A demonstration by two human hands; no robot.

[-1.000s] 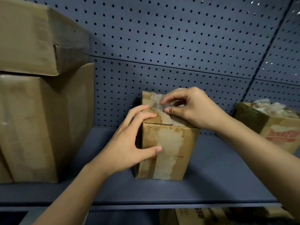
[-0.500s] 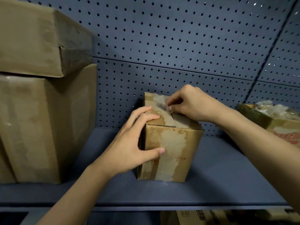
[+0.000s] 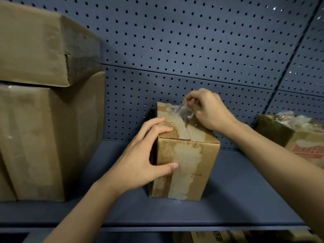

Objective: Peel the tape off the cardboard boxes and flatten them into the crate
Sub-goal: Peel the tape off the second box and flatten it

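A small brown cardboard box (image 3: 191, 165) stands upright on the blue shelf (image 3: 236, 199), its top flaps closed and its front scarred where tape was torn away. My left hand (image 3: 140, 160) grips the box's left top corner, fingers over the top and thumb on the front. My right hand (image 3: 208, 109) sits over the back of the top and pinches a crumpled strip of clear tape (image 3: 182, 111), lifted off the flap seam. No crate is in view.
Two large cardboard boxes (image 3: 43, 134) are stacked at the left. An open box with clear plastic inside (image 3: 298, 135) stands at the right. A perforated blue panel (image 3: 192, 50) backs the shelf. More cardboard (image 3: 219, 236) shows below the shelf edge.
My right hand has pulled the tape up and back off the top seam, so a loose crumpled strip now stands above the box. My left hand keeps its hold.
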